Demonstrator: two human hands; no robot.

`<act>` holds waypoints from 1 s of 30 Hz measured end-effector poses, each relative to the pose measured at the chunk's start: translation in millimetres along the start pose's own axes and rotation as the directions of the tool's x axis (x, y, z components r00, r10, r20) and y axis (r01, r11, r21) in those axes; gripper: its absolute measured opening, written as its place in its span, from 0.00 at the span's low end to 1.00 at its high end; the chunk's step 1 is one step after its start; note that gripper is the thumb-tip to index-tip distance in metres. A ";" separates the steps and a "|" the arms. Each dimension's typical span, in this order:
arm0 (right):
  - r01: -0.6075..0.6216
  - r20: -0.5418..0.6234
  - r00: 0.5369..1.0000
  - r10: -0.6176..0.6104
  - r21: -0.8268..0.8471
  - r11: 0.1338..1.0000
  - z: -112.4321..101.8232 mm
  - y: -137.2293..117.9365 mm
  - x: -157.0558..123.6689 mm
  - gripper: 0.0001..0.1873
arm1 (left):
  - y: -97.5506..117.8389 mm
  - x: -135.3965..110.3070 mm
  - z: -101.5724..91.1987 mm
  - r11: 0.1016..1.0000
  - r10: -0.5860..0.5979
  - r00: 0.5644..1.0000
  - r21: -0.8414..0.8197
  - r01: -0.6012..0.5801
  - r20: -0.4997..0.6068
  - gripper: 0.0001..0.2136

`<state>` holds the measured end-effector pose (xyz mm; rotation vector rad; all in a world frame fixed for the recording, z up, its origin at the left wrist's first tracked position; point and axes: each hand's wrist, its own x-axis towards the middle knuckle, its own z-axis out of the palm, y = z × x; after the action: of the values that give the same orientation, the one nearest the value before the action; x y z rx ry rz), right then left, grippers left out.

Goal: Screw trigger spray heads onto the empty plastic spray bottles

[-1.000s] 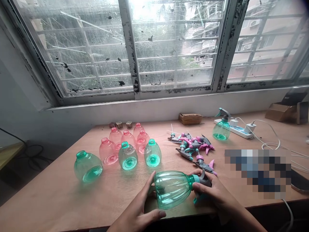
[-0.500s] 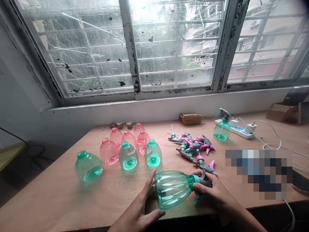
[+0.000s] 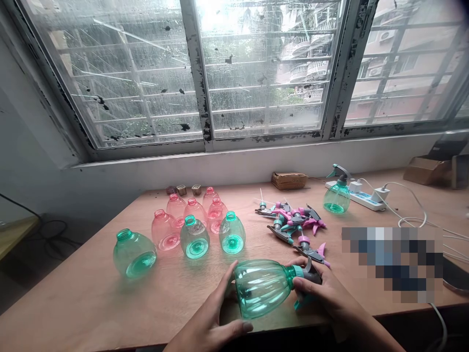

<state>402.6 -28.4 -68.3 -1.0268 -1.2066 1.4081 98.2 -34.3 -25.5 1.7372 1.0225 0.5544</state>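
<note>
A green see-through bottle lies on its side near the table's front edge. My left hand cups its base, thumb under and fingers behind it. My right hand is closed round the grey and teal spray head at the bottle's neck. Just beyond my right hand lies a loose spray head with a pink trigger.
Several capless green and pink bottles stand at the left middle of the wooden table. A heap of spray heads lies in the centre. A finished green spray bottle, a power strip with cables and cardboard boxes are at the right.
The bottle has turned slightly between my hands. My left thumb has shifted a little along its base. Nothing else has moved.
</note>
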 end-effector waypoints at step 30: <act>0.000 0.024 1.000 0.000 -0.007 1.000 -4.8 7.3 2.7 0.26 | -1.7 0.6 3.1 0.996 0.024 1.000 -0.081 -0.023 0.015 0.48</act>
<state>405.7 -25.1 -76.3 -1.0176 -1.2292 1.4210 100.2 -35.2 -28.4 1.6815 0.9571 0.5885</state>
